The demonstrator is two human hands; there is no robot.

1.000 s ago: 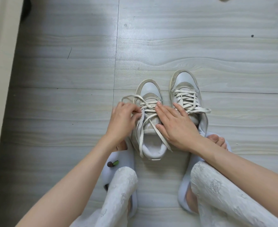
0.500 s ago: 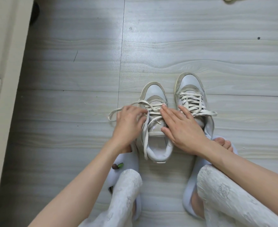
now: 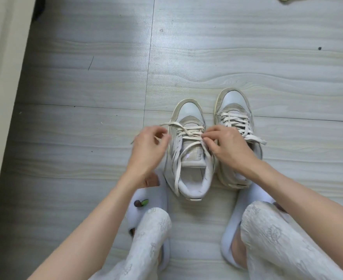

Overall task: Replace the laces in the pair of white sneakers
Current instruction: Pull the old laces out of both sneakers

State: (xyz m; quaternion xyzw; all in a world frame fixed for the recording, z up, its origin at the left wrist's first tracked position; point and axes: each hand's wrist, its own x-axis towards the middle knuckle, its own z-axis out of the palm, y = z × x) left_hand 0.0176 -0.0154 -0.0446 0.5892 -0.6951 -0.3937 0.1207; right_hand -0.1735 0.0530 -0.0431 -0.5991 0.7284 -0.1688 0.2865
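White-and-beige sneakers (image 3: 188, 158) with cream laces (image 3: 188, 131) on grey wood-grain floor (image 3: 85, 77).

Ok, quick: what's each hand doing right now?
Left hand: pinches the lace pulled off the left sneaker.
Right hand: pinches the same lace at the eyelets.
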